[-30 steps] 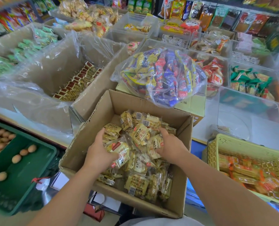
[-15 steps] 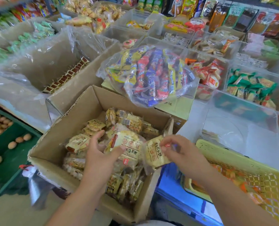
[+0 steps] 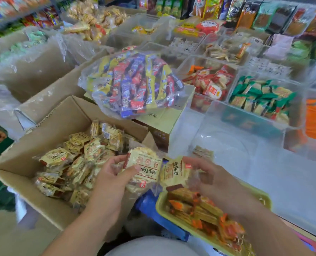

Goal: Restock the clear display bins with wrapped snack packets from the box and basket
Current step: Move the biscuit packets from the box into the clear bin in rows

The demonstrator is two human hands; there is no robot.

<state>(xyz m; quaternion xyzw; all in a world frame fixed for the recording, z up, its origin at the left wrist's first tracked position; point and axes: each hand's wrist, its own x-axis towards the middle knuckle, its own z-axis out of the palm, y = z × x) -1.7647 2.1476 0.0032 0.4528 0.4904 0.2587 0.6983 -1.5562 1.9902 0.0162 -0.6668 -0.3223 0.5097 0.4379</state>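
The left hand [image 3: 111, 182] grips a packet [image 3: 144, 169] over the right corner of the box [image 3: 61, 115]; the right hand [image 3: 210, 180], just right of the box, pinches a second packet [image 3: 173, 174].

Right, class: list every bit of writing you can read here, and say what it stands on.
"石头饼": on the right-hand packet; the characters before it are unclear.
"王石头", upside down: on the left-hand packet.
Print on the carton, box packets and shelf packs: too blurred to read.
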